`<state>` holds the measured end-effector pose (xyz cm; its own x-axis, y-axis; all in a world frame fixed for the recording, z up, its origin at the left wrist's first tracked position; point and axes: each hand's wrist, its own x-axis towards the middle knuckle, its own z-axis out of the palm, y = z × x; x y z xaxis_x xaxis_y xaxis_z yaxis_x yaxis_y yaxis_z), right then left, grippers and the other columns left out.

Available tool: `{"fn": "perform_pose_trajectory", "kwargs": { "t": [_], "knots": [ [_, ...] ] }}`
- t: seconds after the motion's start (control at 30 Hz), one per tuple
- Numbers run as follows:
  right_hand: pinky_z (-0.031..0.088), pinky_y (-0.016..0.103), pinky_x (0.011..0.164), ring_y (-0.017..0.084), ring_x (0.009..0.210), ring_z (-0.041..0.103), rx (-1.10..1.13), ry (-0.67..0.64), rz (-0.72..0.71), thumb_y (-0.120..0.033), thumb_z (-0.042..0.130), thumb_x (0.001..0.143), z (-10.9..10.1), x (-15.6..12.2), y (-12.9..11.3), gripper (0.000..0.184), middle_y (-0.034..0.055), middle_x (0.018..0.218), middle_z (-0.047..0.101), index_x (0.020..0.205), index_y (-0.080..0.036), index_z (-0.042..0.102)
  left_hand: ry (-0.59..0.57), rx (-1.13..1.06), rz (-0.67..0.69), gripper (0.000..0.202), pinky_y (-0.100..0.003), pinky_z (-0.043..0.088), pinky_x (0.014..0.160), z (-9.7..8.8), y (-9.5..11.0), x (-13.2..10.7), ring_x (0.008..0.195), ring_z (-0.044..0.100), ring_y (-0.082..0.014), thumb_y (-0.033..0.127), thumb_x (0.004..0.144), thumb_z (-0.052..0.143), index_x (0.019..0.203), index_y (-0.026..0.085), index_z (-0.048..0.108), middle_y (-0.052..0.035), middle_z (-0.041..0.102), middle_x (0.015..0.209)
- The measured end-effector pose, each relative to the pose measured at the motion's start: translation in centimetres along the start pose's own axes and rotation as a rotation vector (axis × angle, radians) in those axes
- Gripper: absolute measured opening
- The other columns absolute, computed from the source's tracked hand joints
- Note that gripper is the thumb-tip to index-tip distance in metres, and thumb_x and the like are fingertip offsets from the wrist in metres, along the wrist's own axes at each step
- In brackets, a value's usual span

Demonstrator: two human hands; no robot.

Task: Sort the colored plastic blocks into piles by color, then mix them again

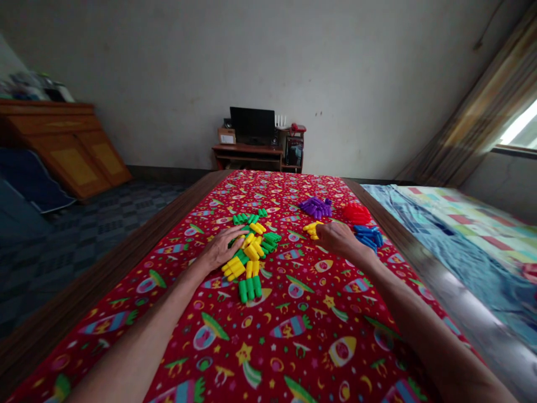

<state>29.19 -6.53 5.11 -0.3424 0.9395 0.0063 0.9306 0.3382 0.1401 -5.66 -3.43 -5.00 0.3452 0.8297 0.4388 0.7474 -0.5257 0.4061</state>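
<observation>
My left hand [221, 246] lies at the left side of a mixed pile of bullet-shaped plastic building pieces, its fingers apart and touching them. Yellow pieces [253, 249] and green pieces [250, 287] make up this pile. Across the cloth, my right hand [337, 237] is closed beside a small group of yellow pieces [311, 228]. Its fingertips are hidden, so what it pinches cannot be made out. Behind it sits a heap of purple pieces [317, 207]. Red pieces [356, 213] and blue pieces [369, 237] lie in separate heaps to its right.
A red patterned cloth [289, 330] covers the long table, whose dark wooden edge [168, 210] shows on both sides. To the right is a bed [461, 235]. A desk [247, 149] with a monitor [252, 124] stands at the far wall, and a wooden cabinet [71, 148] at left.
</observation>
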Motion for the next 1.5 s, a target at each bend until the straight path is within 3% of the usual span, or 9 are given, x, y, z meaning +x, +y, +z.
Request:
{"fn": "perform_pose_trajectory", "kwargs": {
  "t": [0.2,0.37,0.5,0.7,0.87,1.03,1.23,1.37,1.5],
  "knots": [
    [0.037,0.024,0.063,0.015,0.080,0.060,0.301,0.241,-0.487,-0.034,0.054,0.094,0.5,1.5,-8.0,0.025,0.0089,0.096,0.068,0.110,-0.016,0.061,-0.011,0.015,-0.007,0.062,-0.044,0.041,0.107,0.1,-0.2,0.1,0.122,0.055,-0.0264,0.062,0.090,0.031,0.114,0.018,0.068,-0.0131,0.059,0.133],
    [0.045,0.027,0.069,0.020,0.091,0.061,0.274,0.308,-0.566,-0.018,0.052,0.092,2.4,3.4,-13.1,0.027,0.0128,0.103,0.066,0.118,-0.017,0.058,-0.027,0.018,-0.024,0.059,-0.043,0.042,0.107,-0.2,0.0,0.1,0.123,0.055,-0.0266,0.060,0.091,0.033,0.115,0.019,0.068,-0.0126,0.060,0.132],
    [0.045,0.026,0.075,0.017,0.090,0.063,0.442,0.395,-0.588,-0.022,0.052,0.092,1.6,4.2,-10.7,0.031,0.0120,0.105,0.068,0.121,-0.015,0.058,0.001,0.004,-0.008,0.057,-0.044,0.043,0.106,-0.2,0.2,0.0,0.121,0.056,-0.0265,0.059,0.090,0.034,0.115,0.020,0.068,-0.0118,0.061,0.132],
    [0.044,0.029,0.080,0.022,0.094,0.064,0.324,0.369,-0.041,-0.025,0.048,0.092,0.2,5.2,-2.6,0.039,0.0132,0.103,0.071,0.128,-0.014,0.059,-0.003,-0.021,-0.019,0.063,-0.047,0.042,0.106,-0.2,0.4,-0.1,0.121,0.056,-0.0283,0.063,0.089,0.033,0.115,0.018,0.068,-0.0144,0.059,0.133],
    [0.044,0.031,0.085,0.025,0.109,0.060,0.221,0.202,0.124,-0.027,0.045,0.093,2.0,5.8,-0.2,0.038,0.0144,0.118,0.067,0.127,-0.017,0.060,-0.025,-0.018,-0.014,0.064,-0.045,0.041,0.108,-0.5,0.7,-0.1,0.122,0.055,-0.0279,0.063,0.090,0.031,0.118,0.018,0.067,-0.0140,0.057,0.135],
    [0.043,0.027,0.083,0.023,0.107,0.060,0.185,0.099,0.031,-0.030,0.042,0.097,2.6,5.9,-0.2,0.033,0.0154,0.116,0.067,0.114,-0.014,0.065,-0.031,-0.006,-0.022,0.062,-0.044,0.041,0.108,-0.6,0.8,-0.1,0.122,0.055,-0.0271,0.062,0.091,0.032,0.118,0.018,0.066,-0.0136,0.057,0.136],
    [0.042,0.029,0.082,0.022,0.097,0.062,0.217,0.304,-0.040,-0.026,0.041,0.098,1.8,5.4,-1.4,0.031,0.0159,0.103,0.069,0.110,-0.010,0.065,-0.007,-0.019,0.006,0.061,-0.044,0.041,0.108,-0.3,0.4,-0.2,0.122,0.056,-0.0269,0.061,0.091,0.033,0.117,0.018,0.067,-0.0132,0.059,0.134],
    [0.043,0.027,0.080,0.019,0.094,0.062,0.328,0.370,-0.383,-0.026,0.042,0.098,1.9,5.4,-5.5,0.029,0.0140,0.102,0.068,0.113,-0.012,0.063,0.002,-0.031,-0.001,0.062,-0.045,0.040,0.109,-0.1,0.3,-0.1,0.124,0.054,-0.0269,0.065,0.090,0.033,0.117,0.020,0.067,-0.0116,0.058,0.135],
    [0.044,0.026,0.082,0.019,0.100,0.061,0.266,0.276,-0.634,-0.021,0.051,0.094,2.5,5.6,-10.1,0.025,0.0158,0.114,0.064,0.115,-0.012,0.061,-0.022,-0.027,-0.027,0.070,-0.045,0.038,0.110,-0.3,0.6,-0.2,0.125,0.053,-0.0280,0.069,0.089,0.030,0.118,0.018,0.067,-0.0138,0.057,0.136]
  ]
}}
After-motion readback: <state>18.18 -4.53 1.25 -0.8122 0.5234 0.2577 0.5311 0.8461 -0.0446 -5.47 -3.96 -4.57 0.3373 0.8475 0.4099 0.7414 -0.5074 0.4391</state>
